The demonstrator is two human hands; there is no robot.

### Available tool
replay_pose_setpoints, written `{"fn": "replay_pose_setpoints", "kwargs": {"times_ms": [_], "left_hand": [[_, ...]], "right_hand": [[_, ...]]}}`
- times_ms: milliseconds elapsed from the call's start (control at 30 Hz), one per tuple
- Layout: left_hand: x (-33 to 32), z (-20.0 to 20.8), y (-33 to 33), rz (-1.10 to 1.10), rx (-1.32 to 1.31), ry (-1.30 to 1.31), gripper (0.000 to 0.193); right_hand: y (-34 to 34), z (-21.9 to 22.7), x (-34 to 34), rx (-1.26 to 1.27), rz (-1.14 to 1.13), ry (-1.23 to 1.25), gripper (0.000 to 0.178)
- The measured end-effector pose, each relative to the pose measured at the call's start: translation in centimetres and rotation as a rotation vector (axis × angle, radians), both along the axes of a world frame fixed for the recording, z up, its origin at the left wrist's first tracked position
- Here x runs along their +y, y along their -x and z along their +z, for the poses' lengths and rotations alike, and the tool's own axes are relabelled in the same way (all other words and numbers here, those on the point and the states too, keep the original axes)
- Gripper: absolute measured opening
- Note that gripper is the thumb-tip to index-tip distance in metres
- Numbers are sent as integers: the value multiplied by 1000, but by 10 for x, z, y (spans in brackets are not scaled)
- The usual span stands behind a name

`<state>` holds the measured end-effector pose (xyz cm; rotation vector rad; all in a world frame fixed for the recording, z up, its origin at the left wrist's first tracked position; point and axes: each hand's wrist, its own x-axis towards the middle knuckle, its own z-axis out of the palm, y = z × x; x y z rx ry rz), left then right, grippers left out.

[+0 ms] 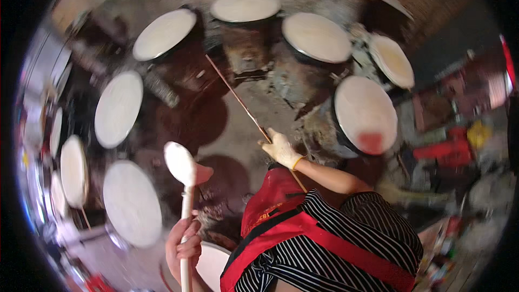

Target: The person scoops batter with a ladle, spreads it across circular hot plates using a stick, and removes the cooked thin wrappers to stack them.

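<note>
Left of the red cloth apron, the bare left hand is gripping a long white rod with a rounded head — seemingly stiff and top-heavy. Ahead of the apron, the cream-gloved right hand is gripping a thin reddish-brown stick, likely light and suiting a mid-shaft hold. Round white discs on dark supports are curving around the apron — room is opening over grey concrete floor ahead.

One wide fisheye view from head height, downward over the nearby torso to the floor beyond.
</note>
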<state>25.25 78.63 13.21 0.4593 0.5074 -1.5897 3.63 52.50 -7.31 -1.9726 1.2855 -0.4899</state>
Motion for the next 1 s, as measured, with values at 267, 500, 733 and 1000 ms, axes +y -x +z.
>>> {"fn": "replay_pose_setpoints", "kwargs": {"times_ms": [267,500,733,1000], "left_hand": [[-251,-49,22,-602,-578,-23,18],[-352,-67,56,-620,-307,-59,19],[-425,-60,75,-606,-55,-98,24],[-505,-65,92,-819,-2,-96,26]], "right_hand": [[157,14,-79,218,-315,100,16],[219,26,-174,395,-441,72,37],[212,33,-202,540,-705,38,85],[201,-14,-242,622,-940,226,41]]}}
